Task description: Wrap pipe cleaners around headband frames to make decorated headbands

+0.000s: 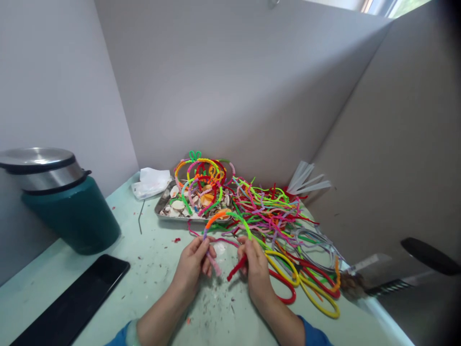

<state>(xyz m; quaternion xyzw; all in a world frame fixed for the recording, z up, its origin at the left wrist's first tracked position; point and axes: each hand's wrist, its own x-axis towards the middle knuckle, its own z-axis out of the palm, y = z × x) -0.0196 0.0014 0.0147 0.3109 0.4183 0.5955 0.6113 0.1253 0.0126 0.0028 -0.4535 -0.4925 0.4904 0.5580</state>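
A multicoloured pipe-cleaner headband is bent into an arch, running from pink and purple through orange and green to red. My left hand pinches its purple-pink end, and my right hand grips the green-red side. Both loose ends point down and inward over the table. Just beyond, a metal tray holds shells, with several finished pipe-cleaner hoops standing in it. To the right lies a heap of loose pipe cleaners in many colours.
On the left stand a teal steel-lidded flask and a black phone. White tissue, a hex key, glue sticks and yellow cord loops lie around. A brush-like tool is at the right edge. Partition walls enclose the table.
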